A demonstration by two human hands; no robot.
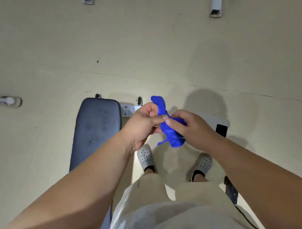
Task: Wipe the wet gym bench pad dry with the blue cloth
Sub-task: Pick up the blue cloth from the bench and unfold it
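Observation:
The dark grey bench pad [94,126] runs lengthwise left of my legs, with a few small wet spots on its surface. The blue cloth [168,129] is bunched and twisted in the air to the right of the pad, above the floor in front of my feet. My left hand [142,126] pinches its upper part between thumb and fingers. My right hand [193,127] grips its lower, bulkier part. My left forearm hides the near end of the pad.
The bench's white metal frame [127,109] sticks out beside the pad. Another white frame with a black end cap [221,129] lies right of my hands. Another person's shoe [4,100] is on the floor far left. Machine legs [216,1] stand at the top.

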